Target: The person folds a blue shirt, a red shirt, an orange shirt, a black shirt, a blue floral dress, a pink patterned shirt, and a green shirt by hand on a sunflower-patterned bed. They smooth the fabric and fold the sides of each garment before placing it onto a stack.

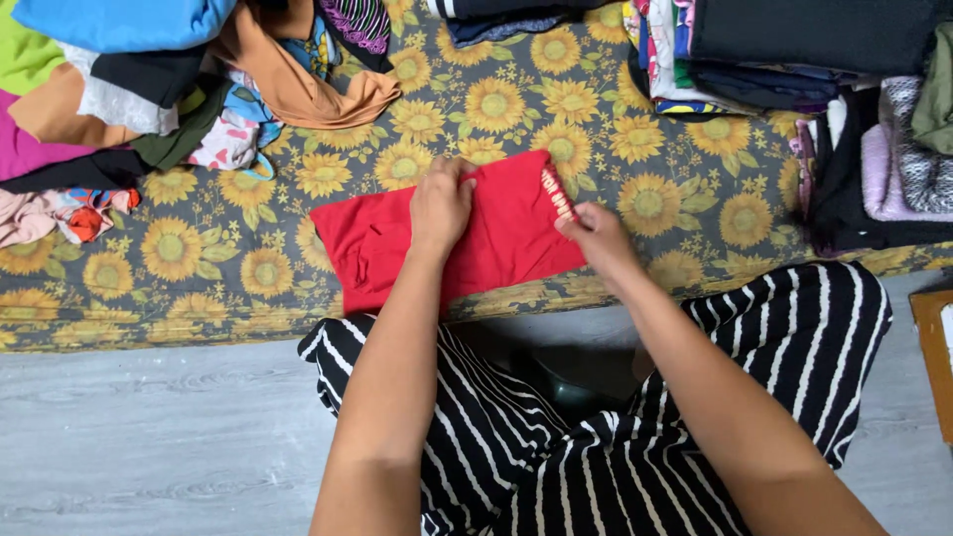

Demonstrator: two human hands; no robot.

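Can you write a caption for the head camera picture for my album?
Two hands, left hand and right hand, press a folded red garment on a sunflower-print cover.

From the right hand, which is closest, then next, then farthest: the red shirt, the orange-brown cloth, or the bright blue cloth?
1. Red shirt: the right hand touches its edge.
2. Orange-brown cloth: upper left, past the left hand.
3. Bright blue cloth: far top-left corner.
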